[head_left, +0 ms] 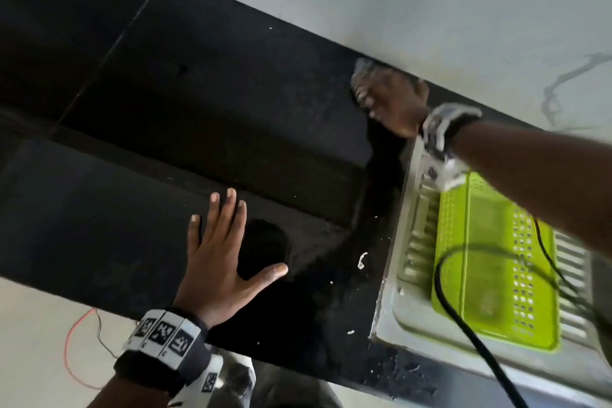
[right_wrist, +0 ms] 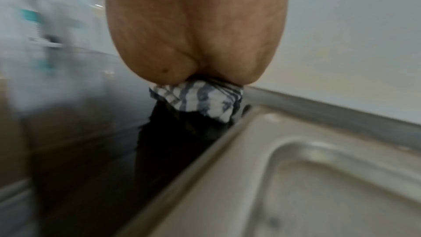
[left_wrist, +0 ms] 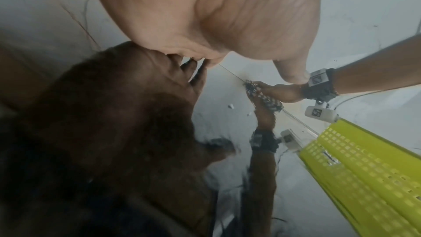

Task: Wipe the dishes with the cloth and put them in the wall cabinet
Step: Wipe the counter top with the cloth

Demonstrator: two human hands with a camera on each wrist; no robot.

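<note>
At lower centre of the head view, the left hand lies flat with fingers spread wide on the black countertop. Right of centre, near the wall, the right hand clutches the bunched striped cloth. At lower right, a lime-green perforated basket sits on the steel sink drainboard.
</note>
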